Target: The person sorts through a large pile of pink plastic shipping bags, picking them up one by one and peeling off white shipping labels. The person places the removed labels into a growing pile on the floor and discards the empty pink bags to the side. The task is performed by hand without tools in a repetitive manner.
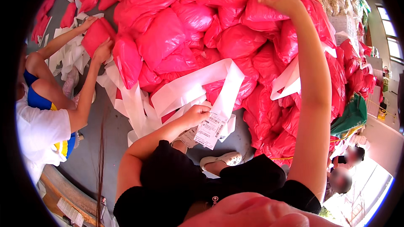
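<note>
Between the thumb and fingers of my left hand (196,115) is a strip of printed shipping labels (210,128). Its bare white backing paper (189,85) loops up and away over the heap. My right hand (281,1) reaches far forward with fingers spread, resting on a pink plastic mailing bag (263,3) high on the pile. Many more stuffed pink bags (164,37) lie heaped in front of me. The side of the bag under my right hand that faces away is hidden.
At the left a co-worker in a white shirt (44,126) crouches, both hands on a pink bag (98,36). Loose white backing strips (126,101) trail over the grey floor (107,151). To the right are a green sack (350,116), white crates (342,26) and two people (341,179).
</note>
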The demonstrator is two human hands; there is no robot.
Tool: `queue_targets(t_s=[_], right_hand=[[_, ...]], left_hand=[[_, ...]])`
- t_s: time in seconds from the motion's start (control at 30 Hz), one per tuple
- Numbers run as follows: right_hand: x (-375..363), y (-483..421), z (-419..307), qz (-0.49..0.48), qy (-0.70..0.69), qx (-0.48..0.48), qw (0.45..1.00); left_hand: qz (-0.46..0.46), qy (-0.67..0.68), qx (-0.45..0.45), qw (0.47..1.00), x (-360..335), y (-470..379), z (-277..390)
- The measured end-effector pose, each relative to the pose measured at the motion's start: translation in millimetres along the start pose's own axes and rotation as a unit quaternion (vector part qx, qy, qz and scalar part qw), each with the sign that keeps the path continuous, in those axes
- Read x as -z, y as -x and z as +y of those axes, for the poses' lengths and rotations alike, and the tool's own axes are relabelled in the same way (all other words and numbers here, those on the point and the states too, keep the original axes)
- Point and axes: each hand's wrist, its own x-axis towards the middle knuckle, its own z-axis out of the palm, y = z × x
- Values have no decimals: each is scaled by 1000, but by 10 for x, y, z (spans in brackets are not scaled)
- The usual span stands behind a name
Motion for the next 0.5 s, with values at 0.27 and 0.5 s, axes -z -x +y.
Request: queue_targets(t_s=[0.27,0.5], right_hand=[[-165,615,-1,298,196,162,920],[10,1342,200,157,-11,161,974]], left_hand=[[39,13,-31,999,113,135,-26],[175,338,-212,900,617,748,464]])
